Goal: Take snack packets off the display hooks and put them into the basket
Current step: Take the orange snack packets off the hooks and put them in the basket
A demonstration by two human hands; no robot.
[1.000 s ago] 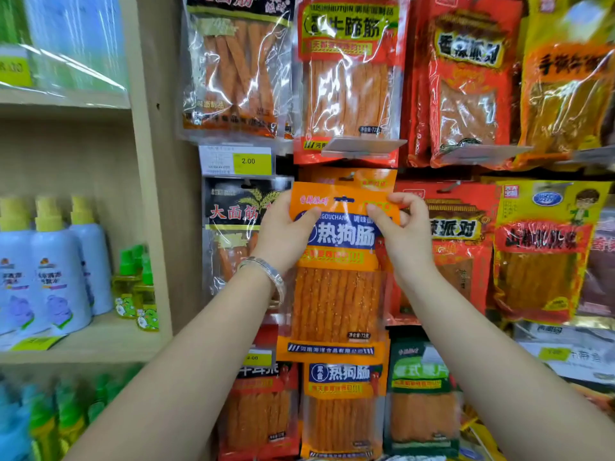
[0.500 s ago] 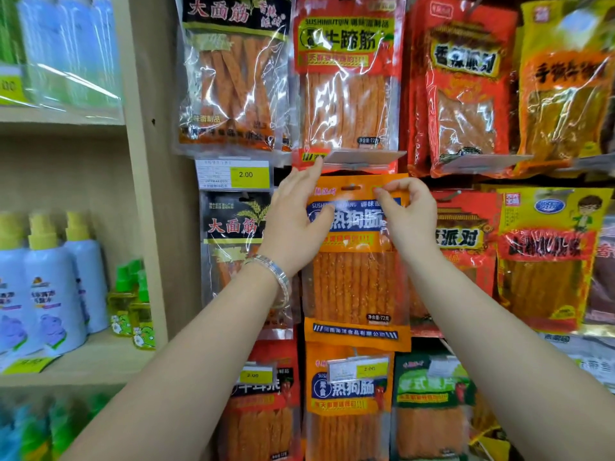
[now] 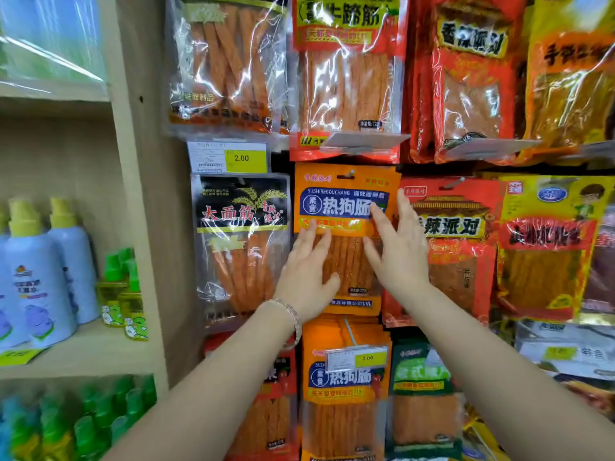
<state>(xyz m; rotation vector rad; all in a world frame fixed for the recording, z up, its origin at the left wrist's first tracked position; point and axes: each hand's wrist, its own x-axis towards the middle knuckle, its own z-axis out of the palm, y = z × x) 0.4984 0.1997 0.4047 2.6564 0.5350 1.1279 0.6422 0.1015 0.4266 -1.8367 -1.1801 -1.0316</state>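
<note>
An orange snack packet [image 3: 346,201] with a blue label hangs on a display hook in the middle row, the hook showing through its top hole. My left hand [image 3: 307,274] lies flat and open against the packet's lower left part, a bracelet on the wrist. On the packet's right side rests my right hand [image 3: 397,257], also flat with fingers spread. Neither hand grips it. More orange packets [image 3: 346,390] of the same kind hang on the hook below. No basket is in view.
Other packets hang all around: a black one [image 3: 239,241] to the left, red [image 3: 456,251] and yellow [image 3: 545,247] ones to the right, a further row above. Left of a wooden upright [image 3: 143,194] are shelves with white spray bottles [image 3: 36,281] and small green bottles [image 3: 123,294].
The orange packet went from being held by its top corners in front of the display to hanging on the hook. Both hands let go and slid down flat onto its front.
</note>
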